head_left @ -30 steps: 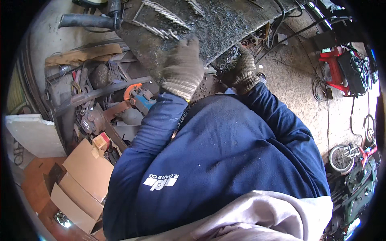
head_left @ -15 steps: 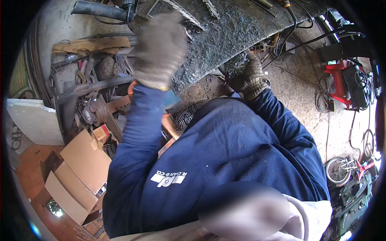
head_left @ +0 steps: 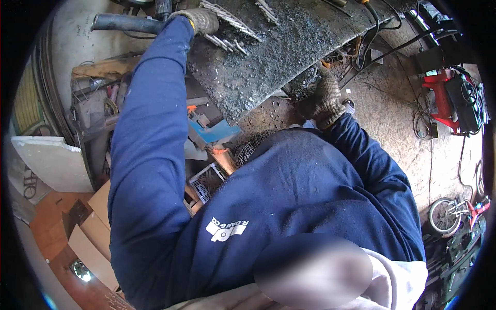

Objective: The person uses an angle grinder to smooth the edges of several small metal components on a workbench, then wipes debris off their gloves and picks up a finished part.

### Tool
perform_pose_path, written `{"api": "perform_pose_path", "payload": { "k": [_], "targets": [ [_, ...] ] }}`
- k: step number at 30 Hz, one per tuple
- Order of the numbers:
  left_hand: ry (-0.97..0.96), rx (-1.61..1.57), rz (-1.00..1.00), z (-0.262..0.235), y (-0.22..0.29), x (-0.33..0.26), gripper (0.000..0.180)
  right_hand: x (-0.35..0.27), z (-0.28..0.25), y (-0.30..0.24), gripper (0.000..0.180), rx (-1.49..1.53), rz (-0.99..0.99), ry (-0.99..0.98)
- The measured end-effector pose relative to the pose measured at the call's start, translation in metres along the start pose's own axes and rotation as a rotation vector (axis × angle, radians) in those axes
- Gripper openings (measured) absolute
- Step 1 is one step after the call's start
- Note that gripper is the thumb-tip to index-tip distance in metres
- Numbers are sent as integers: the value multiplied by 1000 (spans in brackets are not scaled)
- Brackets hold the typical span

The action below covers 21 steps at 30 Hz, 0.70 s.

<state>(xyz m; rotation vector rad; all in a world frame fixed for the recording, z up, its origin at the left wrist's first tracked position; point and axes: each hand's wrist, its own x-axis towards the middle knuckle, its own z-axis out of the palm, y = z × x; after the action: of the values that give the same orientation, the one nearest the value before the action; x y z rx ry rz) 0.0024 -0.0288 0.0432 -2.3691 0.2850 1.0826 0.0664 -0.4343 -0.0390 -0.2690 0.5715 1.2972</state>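
Observation:
My left hand [head_left: 199, 21], in a knitted work glove, reaches to the far left of the dark workbench [head_left: 225, 85]. Its fingers bend down onto the top, and whether they hold anything is hidden. Thin pale metal rods [head_left: 237, 23] lie right beside it, with shorter rods [head_left: 226, 44] closer to me. Dark granules [head_left: 289, 46] cover much of the top. Below the bench's near edge, my gloved right hand [head_left: 325, 103] is closed on a dark pan-like thing [head_left: 302, 85] with granules in it. Its full shape is hidden.
A dark tube-shaped tool [head_left: 126, 23] juts out past my left wrist. Cables [head_left: 380, 26] hang over the bench's right end. Left of me are a wooden board [head_left: 108, 67], a blue flat piece [head_left: 214, 132] and cardboard boxes [head_left: 90, 250]. A red stool [head_left: 439, 98] stands at right.
My left hand, blurred over the bench's near-left part before, has moved away from me to its far left. The shorter rods now show. My right hand stays below the edge.

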Motion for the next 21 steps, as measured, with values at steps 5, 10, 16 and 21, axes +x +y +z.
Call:
{"api": "perform_pose_path", "payload": {
  "k": [5, 10, 16, 21],
  "targets": [
    [-43, -97, -5, -60, 25, -18, 28, -2, 2, -3, 31, 18, -38, -10],
    [-14, -10, 165, -75, 30, -37, 31, 0, 0, 0, 30, 19, -23, -73],
    [-151, -233, -37, -111, 47, -46, 33, -2, 3, 1, 29, 6, -40, -46],
    [-81, -88, -49, -75, 25, -39, 31, -6, 7, 2, 30, 2, -33, 0]
  ]
}}
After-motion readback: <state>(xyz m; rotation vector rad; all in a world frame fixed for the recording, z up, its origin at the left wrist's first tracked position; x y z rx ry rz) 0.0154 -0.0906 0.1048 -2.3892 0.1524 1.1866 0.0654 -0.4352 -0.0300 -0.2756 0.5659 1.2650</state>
